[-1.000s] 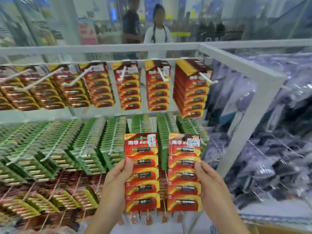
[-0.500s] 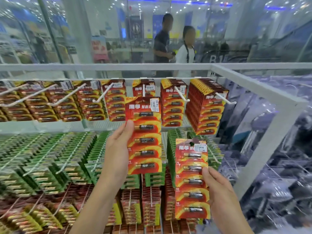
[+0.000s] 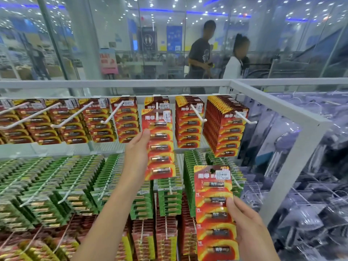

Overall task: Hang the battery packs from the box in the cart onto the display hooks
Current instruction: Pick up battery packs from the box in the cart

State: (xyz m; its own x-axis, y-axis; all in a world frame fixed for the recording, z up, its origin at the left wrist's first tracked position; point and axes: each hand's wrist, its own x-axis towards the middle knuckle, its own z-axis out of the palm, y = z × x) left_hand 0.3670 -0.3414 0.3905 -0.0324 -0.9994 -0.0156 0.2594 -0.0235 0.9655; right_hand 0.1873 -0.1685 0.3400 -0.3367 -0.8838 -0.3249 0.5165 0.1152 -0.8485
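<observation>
Right hand (image 3: 248, 232) is gripping a red battery pack (image 3: 215, 211) low and near, long axis upright, waiting. Left hand (image 3: 137, 147) is pinching a second red pack (image 3: 160, 146) by its left edge, upright, top hole lying right at the centre top-row hook (image 3: 156, 108); left is nearer it.

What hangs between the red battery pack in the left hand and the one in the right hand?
In the head view, green battery packs hang on the rack between the raised pack and the lower pack.
</observation>
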